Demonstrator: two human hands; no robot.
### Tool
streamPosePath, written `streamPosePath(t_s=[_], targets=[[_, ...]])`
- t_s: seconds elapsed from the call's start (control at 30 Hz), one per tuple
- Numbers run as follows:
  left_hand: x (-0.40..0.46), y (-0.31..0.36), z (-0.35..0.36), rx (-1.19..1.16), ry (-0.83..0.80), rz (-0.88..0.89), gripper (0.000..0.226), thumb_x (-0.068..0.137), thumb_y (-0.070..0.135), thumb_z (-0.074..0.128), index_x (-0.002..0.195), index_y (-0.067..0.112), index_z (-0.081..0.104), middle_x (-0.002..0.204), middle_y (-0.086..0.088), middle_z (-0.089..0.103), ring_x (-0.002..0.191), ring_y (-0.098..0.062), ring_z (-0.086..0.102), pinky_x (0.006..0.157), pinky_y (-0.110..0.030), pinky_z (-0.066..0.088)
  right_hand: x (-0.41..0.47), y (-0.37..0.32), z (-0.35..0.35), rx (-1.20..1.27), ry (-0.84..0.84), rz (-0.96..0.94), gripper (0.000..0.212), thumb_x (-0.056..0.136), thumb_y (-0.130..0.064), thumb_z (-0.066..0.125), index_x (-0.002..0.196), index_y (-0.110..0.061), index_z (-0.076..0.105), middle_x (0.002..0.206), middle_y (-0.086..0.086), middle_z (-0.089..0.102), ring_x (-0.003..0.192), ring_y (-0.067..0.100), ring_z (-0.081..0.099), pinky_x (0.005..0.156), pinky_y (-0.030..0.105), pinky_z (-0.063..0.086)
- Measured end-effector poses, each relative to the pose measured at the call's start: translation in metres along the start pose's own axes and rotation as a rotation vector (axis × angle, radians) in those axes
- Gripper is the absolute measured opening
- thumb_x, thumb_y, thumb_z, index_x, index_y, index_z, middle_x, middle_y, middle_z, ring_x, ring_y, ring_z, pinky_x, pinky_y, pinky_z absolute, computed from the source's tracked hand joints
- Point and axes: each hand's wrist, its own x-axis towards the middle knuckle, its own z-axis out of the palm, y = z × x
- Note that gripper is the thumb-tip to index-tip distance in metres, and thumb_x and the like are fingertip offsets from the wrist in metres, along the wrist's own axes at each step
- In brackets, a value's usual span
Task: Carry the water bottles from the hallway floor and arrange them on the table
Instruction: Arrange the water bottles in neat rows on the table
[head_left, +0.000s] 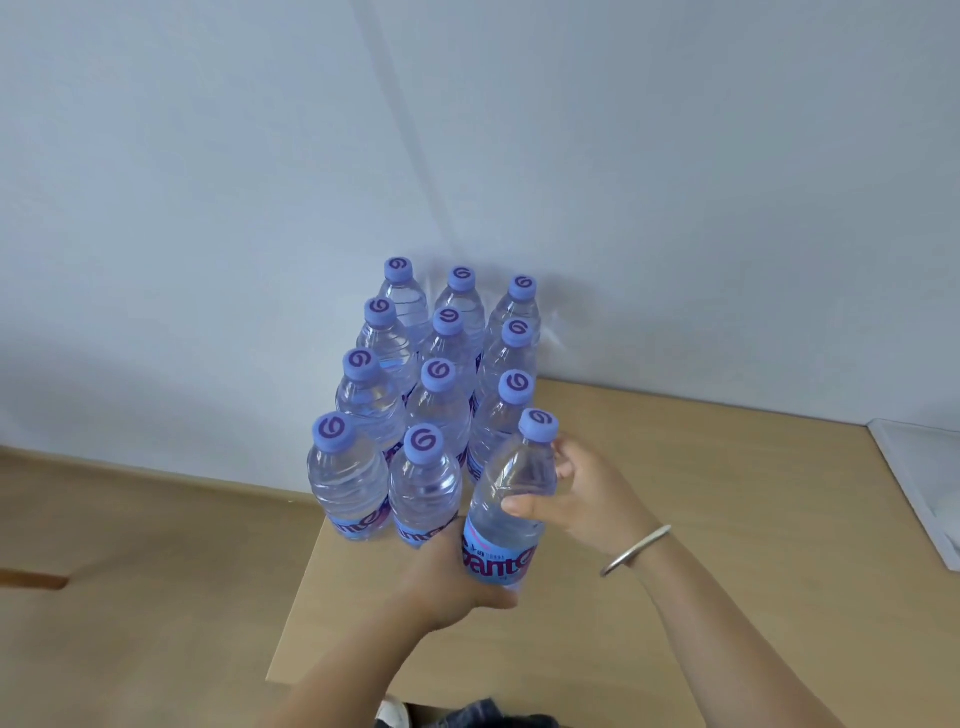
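Several clear water bottles (423, 415) with purple caps and blue labels stand upright in three rows at the far left corner of the light wooden table (701, 519), against the white wall. One more bottle (511, 499) is at the front of the right row, tilted slightly, held by both hands. My left hand (449, 582) cups its base and label from below. My right hand (587, 493), with a silver bangle on the wrist, wraps its upper body from the right.
The table's left edge (296, 597) runs just left of the bottles, with wooden floor (130, 571) beyond it. A white sheet or tray (924, 478) lies at the table's right edge. A white wall (467, 156) stands directly behind the bottles.
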Motion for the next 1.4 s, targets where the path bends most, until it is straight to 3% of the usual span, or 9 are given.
streamPosePath(t_s=[0.1, 0.33, 0.67, 0.97, 1.07, 1.17, 1.23, 1.3, 1.4], targets=[[0.004, -0.006, 0.006, 0.112, 0.057, 0.014, 0.057, 0.059, 0.019, 0.083, 0.109, 0.017, 0.055, 0.098, 0.004, 0.067, 0.091, -0.012, 0.063, 0.078, -0.025, 0.053, -0.006, 0.005, 0.01, -0.04, 0.088, -0.043, 0.046, 0.058, -0.036, 0.084, 0.089, -0.044, 0.051, 0.092, -0.02, 0.058, 0.085, -0.013, 0.052, 0.067, 0.004, 0.041], [0.012, -0.011, 0.01, 0.371, 0.23, -0.077, 0.026, 0.087, 0.032, 0.061, 0.097, 0.008, 0.061, 0.092, -0.003, 0.062, 0.088, -0.021, 0.058, 0.074, -0.028, 0.045, -0.02, 0.01, 0.04, -0.2, 0.363, -0.208, 0.051, 0.059, -0.027, 0.085, 0.099, -0.032, 0.053, 0.088, -0.026, 0.044, 0.088, 0.003, 0.048, 0.074, 0.023, 0.046], [0.017, -0.014, 0.004, 0.217, 0.095, -0.157, 0.025, 0.089, 0.018, 0.051, 0.066, 0.016, 0.041, 0.061, 0.005, 0.041, 0.056, -0.013, 0.038, 0.054, -0.022, 0.033, -0.02, 0.004, 0.062, -0.377, 0.541, -0.231, 0.062, 0.052, -0.026, 0.089, 0.102, -0.002, 0.061, 0.092, 0.006, 0.058, 0.085, 0.029, 0.061, 0.062, 0.027, 0.045], [-0.022, 0.028, -0.048, 0.354, -0.169, -0.16, 0.026, 0.085, 0.027, 0.058, 0.07, 0.015, 0.041, 0.077, -0.001, 0.05, 0.07, -0.016, 0.052, 0.068, -0.026, 0.045, -0.019, 0.012, 0.069, -0.264, 0.537, -0.123, 0.064, 0.056, -0.029, 0.087, 0.107, -0.009, 0.054, 0.094, -0.016, 0.04, 0.09, 0.013, 0.049, 0.069, 0.021, 0.037], [-0.051, 0.06, -0.097, 0.121, -0.335, -0.103, 0.014, 0.082, 0.029, 0.066, 0.088, 0.017, 0.068, 0.093, 0.0, 0.071, 0.086, -0.01, 0.069, 0.07, -0.021, 0.054, -0.019, 0.008, 0.064, -0.135, 0.419, -0.135, 0.058, 0.057, -0.029, 0.086, 0.097, -0.036, 0.046, 0.092, -0.023, 0.044, 0.089, 0.002, 0.047, 0.068, 0.01, 0.035], [-0.071, 0.091, -0.15, -0.154, -0.351, 0.094, 0.04, 0.063, 0.044, 0.076, 0.096, 0.02, 0.075, 0.099, -0.004, 0.074, 0.088, -0.017, 0.072, 0.061, -0.019, 0.054, -0.02, 0.0, 0.051, 0.132, 0.308, -0.178, 0.061, 0.057, -0.035, 0.077, 0.102, -0.058, 0.043, 0.094, -0.019, 0.058, 0.085, -0.009, 0.052, 0.071, 0.005, 0.042], [-0.069, 0.104, -0.18, -0.301, -0.203, 0.27, 0.053, 0.054, 0.055, 0.081, 0.095, 0.021, 0.076, 0.096, -0.008, 0.074, 0.081, -0.019, 0.073, 0.056, -0.02, 0.055, -0.019, -0.003, 0.04, 0.266, 0.376, -0.164, 0.065, 0.061, -0.049, 0.061, 0.119, -0.053, 0.032, 0.102, -0.009, 0.052, 0.091, -0.004, 0.05, 0.08, 0.012, 0.043], [-0.05, 0.112, -0.204, -0.468, -0.038, 0.357, 0.037, 0.066, 0.048, 0.072, 0.091, 0.021, 0.077, 0.093, -0.007, 0.075, 0.075, -0.016, 0.073, 0.052, -0.019, 0.055, -0.012, -0.004, 0.026, 0.385, 0.478, -0.163, 0.061, 0.065, -0.054, 0.05, 0.123, -0.044, 0.033, 0.102, -0.003, 0.049, 0.093, 0.002, 0.05, 0.086, 0.02, 0.043], [-0.007, 0.109, -0.23, -0.646, 0.169, 0.271, 0.027, 0.087, 0.033, 0.053, 0.088, 0.02, 0.076, 0.096, -0.003, 0.075, 0.078, -0.011, 0.072, 0.057, -0.019, 0.056, 0.015, -0.014, 0.003, 0.432, 0.49, -0.013, 0.058, 0.065, -0.063, 0.047, 0.116, -0.034, 0.046, 0.106, -0.005, 0.053, 0.101, 0.01, 0.052, 0.098, 0.038, 0.043]])
